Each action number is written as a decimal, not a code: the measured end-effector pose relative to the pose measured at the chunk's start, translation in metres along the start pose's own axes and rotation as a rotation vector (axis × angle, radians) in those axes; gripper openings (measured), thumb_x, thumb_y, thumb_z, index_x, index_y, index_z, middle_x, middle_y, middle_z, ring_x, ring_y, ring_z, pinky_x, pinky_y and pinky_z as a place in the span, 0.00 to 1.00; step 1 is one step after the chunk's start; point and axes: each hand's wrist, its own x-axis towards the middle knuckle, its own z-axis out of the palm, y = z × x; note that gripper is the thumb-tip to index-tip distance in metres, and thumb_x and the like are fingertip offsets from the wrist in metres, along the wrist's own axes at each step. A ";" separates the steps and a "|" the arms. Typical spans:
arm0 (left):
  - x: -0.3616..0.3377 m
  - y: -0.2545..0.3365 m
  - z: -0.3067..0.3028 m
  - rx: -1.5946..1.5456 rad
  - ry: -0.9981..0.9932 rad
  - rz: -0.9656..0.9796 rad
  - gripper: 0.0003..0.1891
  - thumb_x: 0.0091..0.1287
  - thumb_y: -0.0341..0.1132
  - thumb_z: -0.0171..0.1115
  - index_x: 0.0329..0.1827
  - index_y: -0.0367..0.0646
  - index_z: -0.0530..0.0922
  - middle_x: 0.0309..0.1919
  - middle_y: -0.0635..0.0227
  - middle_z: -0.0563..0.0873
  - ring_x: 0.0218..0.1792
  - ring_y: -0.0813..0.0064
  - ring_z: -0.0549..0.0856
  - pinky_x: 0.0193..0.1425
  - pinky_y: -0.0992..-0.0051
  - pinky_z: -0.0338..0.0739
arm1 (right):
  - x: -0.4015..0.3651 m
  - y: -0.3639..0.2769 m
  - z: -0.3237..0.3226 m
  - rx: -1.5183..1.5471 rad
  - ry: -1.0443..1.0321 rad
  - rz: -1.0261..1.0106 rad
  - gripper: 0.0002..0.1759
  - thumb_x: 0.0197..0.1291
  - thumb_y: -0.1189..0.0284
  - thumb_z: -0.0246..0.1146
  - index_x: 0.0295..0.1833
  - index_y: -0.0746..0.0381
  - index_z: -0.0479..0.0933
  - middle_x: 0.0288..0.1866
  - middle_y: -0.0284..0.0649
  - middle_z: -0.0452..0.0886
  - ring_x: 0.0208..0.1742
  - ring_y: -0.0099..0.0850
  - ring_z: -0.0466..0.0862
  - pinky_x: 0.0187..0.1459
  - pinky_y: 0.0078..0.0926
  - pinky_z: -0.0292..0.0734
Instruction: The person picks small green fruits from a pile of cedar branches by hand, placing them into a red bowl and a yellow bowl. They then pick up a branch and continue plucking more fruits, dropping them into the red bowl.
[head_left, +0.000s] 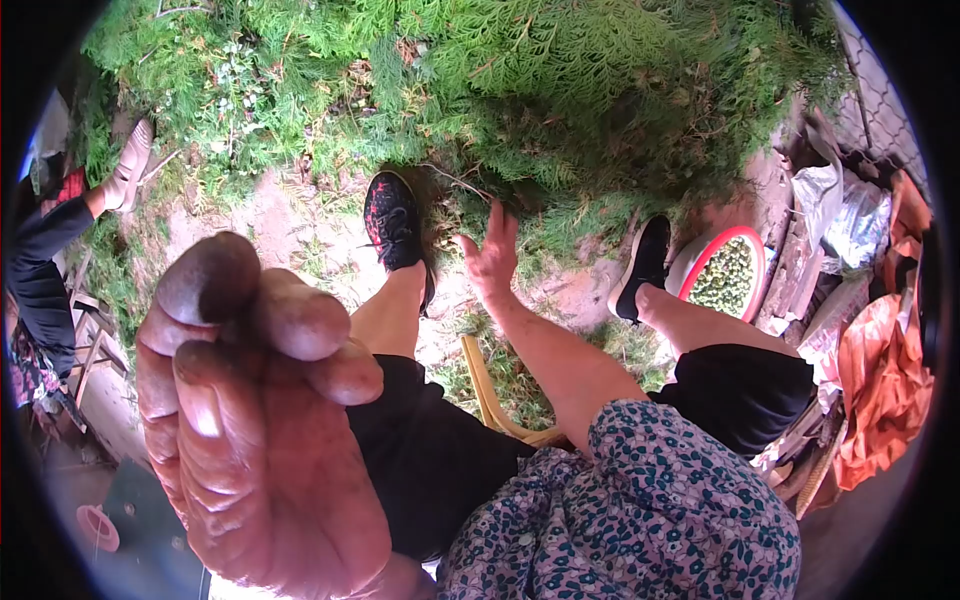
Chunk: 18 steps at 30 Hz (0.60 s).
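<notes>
My left hand (265, 440) is raised very near the camera, palm showing, with its fingers curled in and pressed together; whatever they hold, if anything, is hidden. Farther off, my right hand (490, 255) reaches out between my two dark shoes, its fingers apart and holding nothing. Its fingertips are near a thin twig (458, 181) at the edge of a heap of green conifer branches (560, 90). A red-rimmed bowl (679, 268) of small green cones (722, 280) stands beside the shoe on the right.
Another person's leg and sandal (130, 165) show at the far left. Orange cloth (875, 375), a clear plastic bag (858, 222) and wood pieces lie at the right. A yellow curved frame (485, 385) is beneath my right arm.
</notes>
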 end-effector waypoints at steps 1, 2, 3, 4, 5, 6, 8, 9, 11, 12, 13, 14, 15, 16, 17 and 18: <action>0.000 0.000 0.000 0.000 -0.013 0.007 0.21 0.69 0.34 0.46 0.61 0.31 0.59 0.41 0.61 0.70 0.37 0.74 0.69 0.42 0.74 0.65 | 0.013 -0.011 -0.005 0.000 -0.004 0.000 0.44 0.45 0.65 0.69 0.66 0.59 0.53 0.58 0.58 0.62 0.50 0.52 0.74 0.49 0.40 0.75; 0.000 0.000 0.000 0.001 -0.011 0.007 0.21 0.69 0.34 0.46 0.61 0.31 0.59 0.41 0.61 0.70 0.37 0.74 0.69 0.42 0.74 0.65 | 0.026 -0.019 -0.008 -0.070 -0.092 0.084 0.44 0.45 0.67 0.69 0.66 0.58 0.53 0.58 0.58 0.62 0.48 0.52 0.75 0.47 0.40 0.76; 0.001 0.000 0.001 0.000 -0.004 -0.002 0.21 0.69 0.34 0.47 0.61 0.31 0.59 0.41 0.60 0.70 0.37 0.74 0.70 0.42 0.74 0.65 | 0.035 -0.023 -0.008 -0.138 -0.180 0.169 0.44 0.45 0.68 0.69 0.67 0.57 0.52 0.58 0.58 0.62 0.45 0.51 0.77 0.45 0.41 0.77; 0.002 0.001 0.002 0.001 0.003 -0.006 0.21 0.69 0.34 0.47 0.61 0.31 0.60 0.41 0.60 0.71 0.37 0.73 0.70 0.43 0.74 0.65 | 0.040 -0.019 -0.003 -0.134 -0.182 0.165 0.44 0.45 0.68 0.69 0.67 0.57 0.52 0.58 0.58 0.62 0.45 0.51 0.77 0.45 0.41 0.77; 0.003 0.001 0.003 0.003 0.003 -0.002 0.21 0.69 0.34 0.47 0.61 0.31 0.60 0.41 0.60 0.71 0.37 0.73 0.70 0.43 0.74 0.65 | 0.045 -0.007 0.005 -0.150 -0.204 0.108 0.41 0.45 0.71 0.69 0.65 0.59 0.56 0.56 0.59 0.65 0.45 0.50 0.77 0.45 0.39 0.76; 0.003 0.001 0.005 -0.023 0.013 -0.008 0.21 0.69 0.34 0.48 0.60 0.31 0.60 0.41 0.60 0.71 0.37 0.73 0.71 0.43 0.75 0.66 | 0.050 0.006 0.012 -0.170 -0.227 0.049 0.38 0.46 0.73 0.68 0.63 0.60 0.60 0.55 0.59 0.67 0.44 0.49 0.78 0.46 0.37 0.75; 0.001 -0.002 0.000 -0.047 0.000 0.007 0.21 0.67 0.33 0.50 0.60 0.31 0.62 0.41 0.60 0.72 0.37 0.73 0.71 0.43 0.75 0.66 | 0.058 0.036 0.019 0.058 -0.173 -0.006 0.33 0.45 0.74 0.68 0.59 0.64 0.65 0.50 0.56 0.72 0.44 0.44 0.78 0.46 0.34 0.75; 0.002 0.000 -0.002 -0.049 0.002 0.006 0.21 0.67 0.33 0.50 0.60 0.31 0.62 0.41 0.60 0.72 0.37 0.73 0.71 0.43 0.75 0.66 | 0.061 0.051 0.023 0.287 -0.117 -0.057 0.28 0.45 0.76 0.68 0.55 0.67 0.69 0.45 0.53 0.76 0.44 0.40 0.77 0.47 0.30 0.74; 0.004 0.001 -0.002 -0.037 -0.056 -0.042 0.20 0.67 0.32 0.51 0.59 0.31 0.64 0.41 0.60 0.72 0.37 0.73 0.71 0.43 0.76 0.66 | 0.068 0.053 0.010 0.301 -0.020 -0.161 0.19 0.48 0.77 0.66 0.48 0.68 0.74 0.32 0.45 0.79 0.36 0.31 0.78 0.39 0.27 0.75; 0.005 0.001 -0.002 -0.041 -0.057 -0.040 0.20 0.67 0.32 0.51 0.59 0.31 0.64 0.41 0.60 0.72 0.37 0.73 0.71 0.43 0.76 0.66 | 0.073 0.055 0.000 0.356 -0.137 0.094 0.18 0.49 0.77 0.65 0.48 0.68 0.75 0.36 0.48 0.80 0.36 0.34 0.79 0.38 0.29 0.75; 0.006 0.000 -0.002 -0.041 -0.073 -0.035 0.19 0.67 0.33 0.52 0.58 0.31 0.65 0.41 0.60 0.73 0.37 0.74 0.72 0.42 0.76 0.66 | 0.076 0.043 -0.020 0.407 -0.254 0.349 0.18 0.49 0.77 0.65 0.49 0.67 0.75 0.39 0.51 0.80 0.36 0.36 0.80 0.38 0.31 0.74; 0.007 0.000 -0.001 -0.040 -0.089 -0.030 0.19 0.66 0.33 0.52 0.57 0.31 0.66 0.41 0.61 0.73 0.37 0.74 0.72 0.42 0.77 0.66 | 0.076 0.028 -0.048 0.623 -0.408 0.394 0.16 0.51 0.74 0.65 0.46 0.67 0.74 0.30 0.40 0.79 0.25 0.29 0.75 0.24 0.30 0.71; 0.007 -0.001 0.003 -0.043 -0.094 -0.026 0.19 0.66 0.33 0.52 0.57 0.31 0.66 0.41 0.61 0.73 0.37 0.74 0.72 0.42 0.77 0.66 | 0.077 0.030 -0.051 0.623 -0.403 0.389 0.16 0.51 0.74 0.65 0.46 0.67 0.74 0.30 0.40 0.79 0.25 0.29 0.75 0.24 0.30 0.71; 0.007 -0.002 0.008 -0.001 -0.020 -0.003 0.18 0.66 0.32 0.52 0.55 0.31 0.67 0.42 0.61 0.73 0.38 0.75 0.72 0.42 0.77 0.67 | 0.079 0.028 -0.056 0.707 -0.427 0.434 0.15 0.52 0.74 0.65 0.45 0.67 0.74 0.28 0.37 0.77 0.21 0.26 0.72 0.20 0.28 0.66; 0.007 -0.002 0.013 0.040 0.054 0.020 0.17 0.66 0.32 0.52 0.54 0.31 0.68 0.43 0.60 0.74 0.38 0.75 0.72 0.42 0.78 0.67 | 0.081 0.027 -0.061 0.792 -0.450 0.478 0.14 0.53 0.74 0.64 0.45 0.67 0.74 0.26 0.34 0.75 0.18 0.23 0.69 0.16 0.27 0.62; 0.006 -0.002 0.010 0.018 0.009 -0.002 0.15 0.66 0.32 0.53 0.53 0.32 0.70 0.44 0.61 0.75 0.39 0.76 0.73 0.43 0.78 0.68 | 0.083 0.028 -0.071 0.813 -0.506 0.510 0.16 0.54 0.75 0.64 0.48 0.66 0.70 0.31 0.36 0.77 0.21 0.23 0.71 0.20 0.27 0.69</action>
